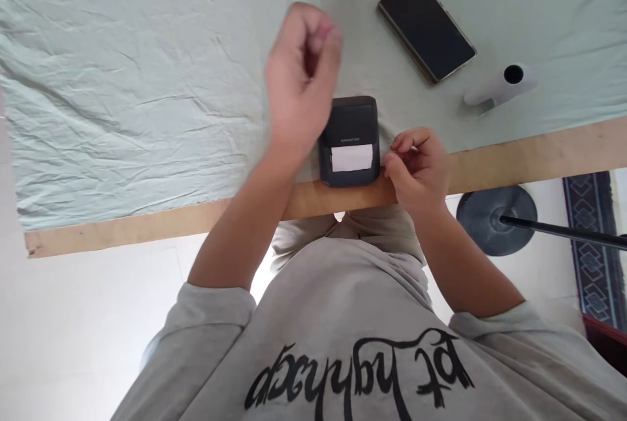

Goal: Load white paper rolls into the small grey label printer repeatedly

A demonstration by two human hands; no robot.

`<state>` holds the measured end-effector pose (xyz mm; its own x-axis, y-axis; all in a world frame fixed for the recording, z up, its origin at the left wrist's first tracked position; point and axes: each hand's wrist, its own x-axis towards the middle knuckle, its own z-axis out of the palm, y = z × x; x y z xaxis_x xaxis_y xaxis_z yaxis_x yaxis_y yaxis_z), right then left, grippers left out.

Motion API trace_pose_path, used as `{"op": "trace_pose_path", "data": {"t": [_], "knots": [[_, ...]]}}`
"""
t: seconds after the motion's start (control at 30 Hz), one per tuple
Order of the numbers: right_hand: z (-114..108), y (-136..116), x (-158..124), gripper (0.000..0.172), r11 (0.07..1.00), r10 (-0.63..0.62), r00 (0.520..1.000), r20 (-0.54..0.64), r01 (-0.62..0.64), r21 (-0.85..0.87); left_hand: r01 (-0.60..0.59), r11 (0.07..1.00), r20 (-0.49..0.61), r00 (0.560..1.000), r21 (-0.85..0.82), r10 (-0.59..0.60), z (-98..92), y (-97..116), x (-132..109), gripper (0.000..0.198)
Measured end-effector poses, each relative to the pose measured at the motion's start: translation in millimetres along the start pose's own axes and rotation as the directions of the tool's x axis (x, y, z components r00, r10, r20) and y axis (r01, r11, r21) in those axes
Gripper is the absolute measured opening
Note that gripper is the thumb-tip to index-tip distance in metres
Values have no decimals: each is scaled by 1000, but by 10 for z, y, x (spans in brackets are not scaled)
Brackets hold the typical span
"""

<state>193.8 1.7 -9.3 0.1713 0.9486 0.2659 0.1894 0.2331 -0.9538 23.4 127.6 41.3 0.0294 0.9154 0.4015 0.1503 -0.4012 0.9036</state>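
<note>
A small black portable printer (353,117) lies at the table's front edge, with a piece of white paper (351,158) showing at its slot. My left hand (304,68) is raised over the printer's upper left side, its fingers curled in to the thumb and slightly blurred. No object shows in it, and its forearm passes along the printer's left side. My right hand (418,170) rests by the printer's right side, fingers loosely bent and thumb a little apart from the index finger. Its fingertips are close to the casing; whether they touch it I cannot tell.
A dark phone (428,29) in a case lies at the back right. To its right front is a white paper roll (494,87) with a black core and a loose end. Pale green cloth (147,81) covers the table up to a bare wooden edge (529,153). A round black base (497,218) with a pole stands on the floor.
</note>
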Motion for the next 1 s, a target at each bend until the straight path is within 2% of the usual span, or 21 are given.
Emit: {"op": "trace_pose_path", "data": {"t": [0.03, 0.1, 0.17, 0.27, 0.33, 0.43, 0.57, 0.63, 0.7, 0.87, 1.0], "knots": [[-1, 1, 12, 18, 1000, 4, 1000, -11, -4, 4, -3, 1000, -23, 1000, -29, 3, -84, 12, -55, 28], [-9, -12, 35, 23, 1000, 5, 1000, 6, -5, 5, 7, 997, -20, 1000, -80, -8, -253, 63, -206, 53], [-21, -36, 48, 27, 1000, 2, 999, 40, -1, -9, 24, 998, -40, 999, -54, -26, -398, 121, -392, 59], [-29, -64, 47, 30, 998, -21, 997, 72, 25, -52, 70, 997, -52, 996, 14, -70, -538, 160, -681, 49], [-25, -70, 41, 30, 997, -29, 997, 73, 34, -66, 126, 987, 7, 992, 98, -127, -581, 146, -846, 40], [-15, -58, 36, 25, 997, -27, 997, 65, 32, -71, 94, 958, 167, 976, 272, -143, -593, 103, -1026, 37], [-12, -21, 29, 16, 988, -8, 1000, 13, 10, -151, -3, 869, 355, 914, 495, -199, -545, 45, -1166, 81], [-14, -3, 22, 8, 981, 39, 999, 16, -35, -189, -22, 816, 378, 893, 578, -244, -512, 17, -1210, 100], [-12, 10, 15, 22, 972, 91, 994, 59, -76, -221, -43, 772, 376, 889, 635, -260, -485, -9, -1237, 112], [15, 25, 18, 46, 967, 92, 984, 151, -52, -250, -73, 742, 367, 899, 666, -241, -458, -45, -1244, 115], [19, 18, 29, 49, 962, 67, 985, 161, -20, -273, -76, 755, 352, 912, 651, -212, -463, -62, -1238, 114]]}}
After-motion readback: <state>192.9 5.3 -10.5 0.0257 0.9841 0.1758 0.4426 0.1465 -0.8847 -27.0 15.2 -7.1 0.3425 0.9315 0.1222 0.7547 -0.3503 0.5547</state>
